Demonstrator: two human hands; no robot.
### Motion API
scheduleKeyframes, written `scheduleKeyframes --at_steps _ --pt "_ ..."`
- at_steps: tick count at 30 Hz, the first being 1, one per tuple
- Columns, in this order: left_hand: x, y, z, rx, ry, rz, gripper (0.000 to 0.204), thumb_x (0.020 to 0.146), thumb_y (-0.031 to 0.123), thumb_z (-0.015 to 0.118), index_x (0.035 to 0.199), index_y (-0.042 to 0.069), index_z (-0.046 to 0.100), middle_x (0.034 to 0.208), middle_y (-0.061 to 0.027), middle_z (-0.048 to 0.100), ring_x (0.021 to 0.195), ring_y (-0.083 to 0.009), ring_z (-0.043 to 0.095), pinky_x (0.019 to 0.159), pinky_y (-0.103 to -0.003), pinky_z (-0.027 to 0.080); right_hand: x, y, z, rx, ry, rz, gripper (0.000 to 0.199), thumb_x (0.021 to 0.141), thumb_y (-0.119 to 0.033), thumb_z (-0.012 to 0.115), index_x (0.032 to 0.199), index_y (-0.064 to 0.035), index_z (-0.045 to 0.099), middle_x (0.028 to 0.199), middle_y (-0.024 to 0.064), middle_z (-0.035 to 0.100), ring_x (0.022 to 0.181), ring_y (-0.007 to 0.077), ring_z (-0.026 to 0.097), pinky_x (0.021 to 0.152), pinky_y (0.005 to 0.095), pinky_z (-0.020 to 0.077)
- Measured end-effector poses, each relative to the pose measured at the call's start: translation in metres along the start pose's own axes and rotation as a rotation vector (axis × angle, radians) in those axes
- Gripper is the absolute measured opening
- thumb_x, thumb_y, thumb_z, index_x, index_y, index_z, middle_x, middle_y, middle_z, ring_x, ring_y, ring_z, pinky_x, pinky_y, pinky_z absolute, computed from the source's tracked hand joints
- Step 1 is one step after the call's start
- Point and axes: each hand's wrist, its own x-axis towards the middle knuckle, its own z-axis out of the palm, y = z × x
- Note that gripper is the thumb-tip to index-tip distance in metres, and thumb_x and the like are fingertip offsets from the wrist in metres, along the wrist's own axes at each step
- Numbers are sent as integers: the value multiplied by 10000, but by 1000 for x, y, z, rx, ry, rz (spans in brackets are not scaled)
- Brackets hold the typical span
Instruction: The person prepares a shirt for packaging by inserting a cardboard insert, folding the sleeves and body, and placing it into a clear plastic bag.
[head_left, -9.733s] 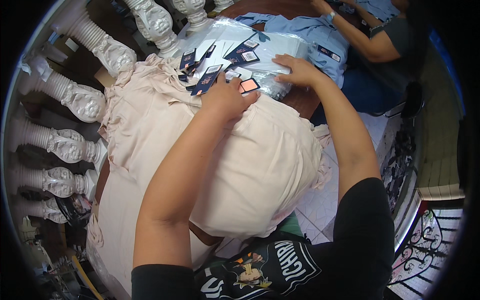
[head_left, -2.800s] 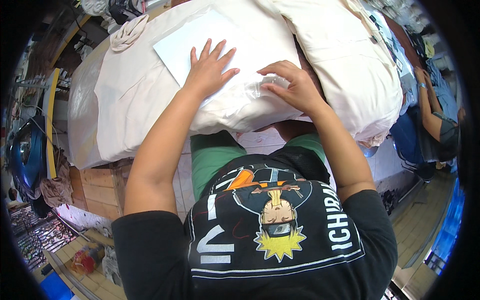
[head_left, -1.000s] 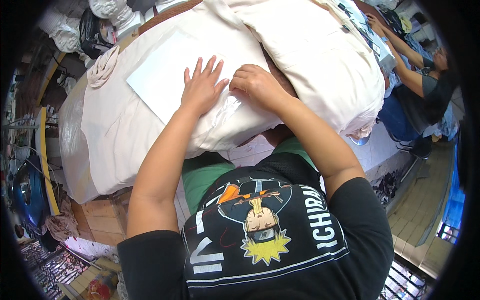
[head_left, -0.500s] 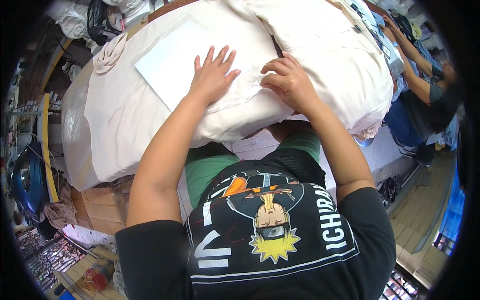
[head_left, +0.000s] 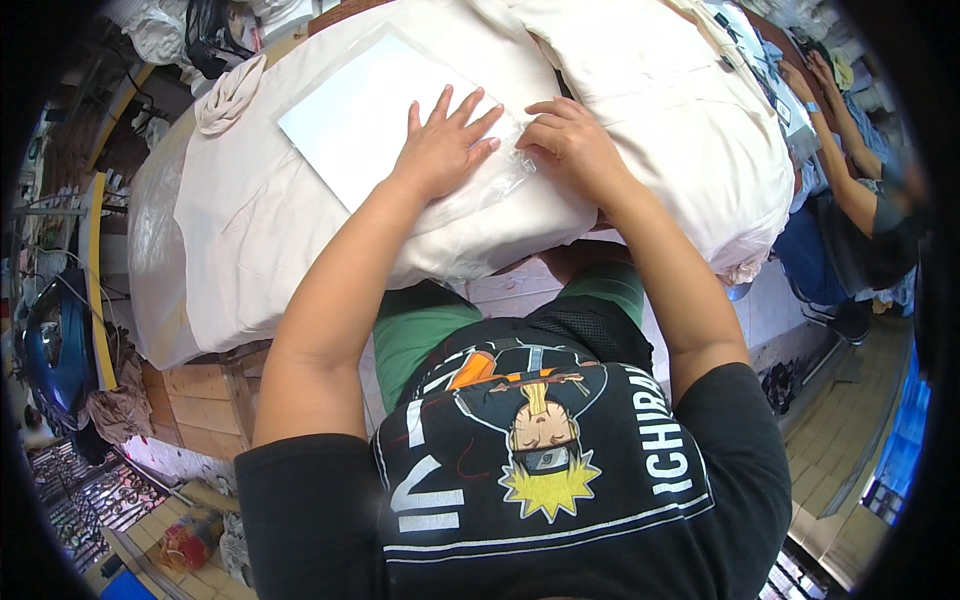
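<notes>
A stiff white sheet (head_left: 345, 120), like a board or paper, lies inside a clear plastic bag (head_left: 512, 175) on cream cloth (head_left: 235, 220). My left hand (head_left: 440, 155) rests flat on the sheet with its fingers spread. At the crumpled right end of the bag, my right hand (head_left: 578, 150) has thumb and fingers drawn together in a pinch on the plastic. Its fingertips are partly hidden behind the hand. Another layer of cream cloth (head_left: 670, 120) is folded beside my right hand.
Clear plastic wrap (head_left: 155, 240) hangs over the table's left end, near a twisted cream cloth (head_left: 230, 97). At the right, another person (head_left: 850, 210) reaches over a work surface with blue fabric. A dark blue machine (head_left: 58, 340) stands at the far left.
My left hand and the white sheet have shifted slightly right. My right hand has moved slightly up and left, and the bag's crumpled end is spread out more between my hands.
</notes>
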Motion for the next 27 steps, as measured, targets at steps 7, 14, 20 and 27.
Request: scheduleKeyframes --at_steps 7,14,20,27 --pt "-1 1 3 35 19 -21 455 943 441 376 1382 322 368 1490 -8 253 1384 -311 165 1058 -616 118 -33 -16 -27 -190 32 86 129 700 -83 660 825 -111 672 807 25 617 946 205 574 987 426 371" --pt "4 -2 3 -10 -28 -44 463 946 446 369 1393 329 345 1505 -7 216 1393 -296 142 1059 -622 80 -67 -51 -43 24 13 386 72 746 -120 664 804 -83 682 767 46 626 802 230 575 875 405 419" --pt "5 -14 -38 -827 255 -30 474 899 442 509 1319 225 485 1415 -93 389 1356 -304 254 1095 -459 214 -83 -60 -73 254 18 563 114 755 -125 677 836 -45 681 775 93 638 703 258 580 700 355 457" --pt "-98 191 -151 -1319 132 1090 365 753 219 638 1081 61 612 1105 -69 599 1066 -257 528 856 -394 433 -70 -60 -99 343 -2 527 140 773 -65 659 903 -17 675 784 96 636 735 209 595 683 295 462"
